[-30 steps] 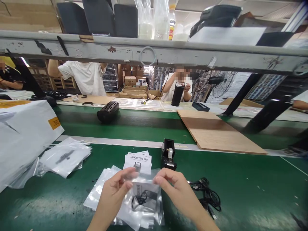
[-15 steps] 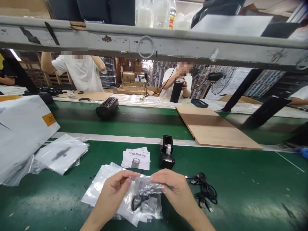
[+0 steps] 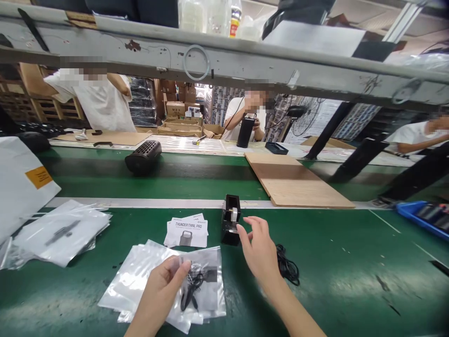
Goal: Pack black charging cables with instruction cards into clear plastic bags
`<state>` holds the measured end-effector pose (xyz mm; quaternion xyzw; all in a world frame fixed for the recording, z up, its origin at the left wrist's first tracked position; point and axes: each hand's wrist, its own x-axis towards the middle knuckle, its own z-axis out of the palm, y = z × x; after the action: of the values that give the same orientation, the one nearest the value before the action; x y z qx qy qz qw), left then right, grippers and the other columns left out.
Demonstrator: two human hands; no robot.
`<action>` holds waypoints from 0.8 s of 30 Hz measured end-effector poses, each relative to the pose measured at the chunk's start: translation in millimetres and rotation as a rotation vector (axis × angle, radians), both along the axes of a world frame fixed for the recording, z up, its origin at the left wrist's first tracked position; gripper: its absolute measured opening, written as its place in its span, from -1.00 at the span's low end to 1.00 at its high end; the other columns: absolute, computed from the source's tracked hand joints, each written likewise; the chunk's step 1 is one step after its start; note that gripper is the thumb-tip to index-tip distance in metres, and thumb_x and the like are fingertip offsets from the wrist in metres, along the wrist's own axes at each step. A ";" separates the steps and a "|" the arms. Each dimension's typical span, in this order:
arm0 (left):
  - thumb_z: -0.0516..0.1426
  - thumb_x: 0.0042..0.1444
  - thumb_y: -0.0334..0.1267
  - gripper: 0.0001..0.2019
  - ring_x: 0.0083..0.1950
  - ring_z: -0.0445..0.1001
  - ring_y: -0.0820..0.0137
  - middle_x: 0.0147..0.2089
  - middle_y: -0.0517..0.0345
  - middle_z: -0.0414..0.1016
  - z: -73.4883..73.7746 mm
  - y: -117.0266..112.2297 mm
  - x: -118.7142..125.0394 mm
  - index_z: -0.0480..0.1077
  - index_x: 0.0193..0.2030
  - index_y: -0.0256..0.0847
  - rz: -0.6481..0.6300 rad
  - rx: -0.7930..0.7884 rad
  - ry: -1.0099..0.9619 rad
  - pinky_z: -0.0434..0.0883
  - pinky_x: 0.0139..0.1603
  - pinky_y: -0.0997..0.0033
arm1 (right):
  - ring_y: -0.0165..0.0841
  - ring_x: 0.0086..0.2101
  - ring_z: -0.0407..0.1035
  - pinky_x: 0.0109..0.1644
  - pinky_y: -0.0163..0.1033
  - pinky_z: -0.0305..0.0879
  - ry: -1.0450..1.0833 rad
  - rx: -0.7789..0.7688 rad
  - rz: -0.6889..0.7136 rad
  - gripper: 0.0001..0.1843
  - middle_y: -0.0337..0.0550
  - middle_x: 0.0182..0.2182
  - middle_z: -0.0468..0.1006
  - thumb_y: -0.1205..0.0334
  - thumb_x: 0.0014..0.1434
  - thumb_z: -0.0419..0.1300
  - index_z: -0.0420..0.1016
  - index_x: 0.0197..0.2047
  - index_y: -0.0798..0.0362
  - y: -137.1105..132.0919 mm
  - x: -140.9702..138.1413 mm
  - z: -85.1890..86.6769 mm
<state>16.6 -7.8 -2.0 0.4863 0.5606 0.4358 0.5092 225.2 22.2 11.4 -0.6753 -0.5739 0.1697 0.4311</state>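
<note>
My left hand (image 3: 163,288) pinches the upper left of a clear plastic bag (image 3: 210,299) between thumb and fingers. Inside that bag lie a black cable (image 3: 192,290) and something flat and pale. Under it spreads a stack of clear bags (image 3: 129,271). My right hand (image 3: 258,248) is off the bag, fingers apart and holding nothing, close to the black tape dispenser (image 3: 230,224). Several black cables (image 3: 288,267) lie beyond my right wrist, partly covered by it. Behind the bags rest printed leaflets (image 3: 186,233) reading "Thunder Trail Pro".
At left are more bags (image 3: 65,231) and a large white bag (image 3: 21,182). A black speaker (image 3: 143,157) and a wooden board (image 3: 298,180) lie on the green belt. A blue tray (image 3: 421,217) is at right. Co-workers sit opposite, one holding a black speaker (image 3: 246,131); a shelf beam (image 3: 224,61) crosses overhead.
My right hand has let go of the bag's top edge and moved up toward the tape dispenser, its fingers opening. My left hand keeps hold. The view has turned to the right.
</note>
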 end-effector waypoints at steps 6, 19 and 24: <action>0.15 -0.07 -0.02 -0.63 -0.54 0.06 0.50 -0.61 0.35 0.00 -1.2 -1.6 2.1 0.12 -0.65 -0.18 0.060 0.096 0.021 0.10 -0.54 0.57 | -0.42 -0.62 0.34 -0.52 -0.30 0.27 0.372 -0.279 0.095 -0.65 -0.24 -0.52 0.43 -0.06 0.03 0.09 0.42 -0.44 0.07 22.1 1.8 7.6; 0.09 -0.09 0.11 -0.58 -0.56 -0.03 0.49 -0.60 0.34 -0.09 2.4 -0.5 6.9 0.03 -0.62 -0.14 0.102 0.037 0.052 -0.01 -0.55 0.56 | -0.24 -0.37 0.35 -0.27 -0.13 0.26 0.067 -0.189 0.087 -0.72 -0.08 -0.40 0.40 0.11 0.07 0.08 0.40 -0.56 0.06 -21.5 -6.3 -19.4; 0.09 -0.08 0.10 -0.63 -0.56 0.05 0.47 -0.61 0.32 0.04 1.9 -1.0 10.2 0.15 -0.59 -0.16 0.112 0.039 0.047 0.03 -0.54 0.56 | -0.52 -0.68 0.20 -0.59 -0.36 0.13 0.614 -0.390 0.396 -0.75 -0.33 -0.55 0.36 0.17 0.07 0.12 0.35 -0.17 0.07 -50.6 -30.9 6.3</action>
<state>26.8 -8.8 -0.2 0.4742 0.5899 0.4630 0.4613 194.4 -28.4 17.8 -0.5388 -0.4944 0.5485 0.4055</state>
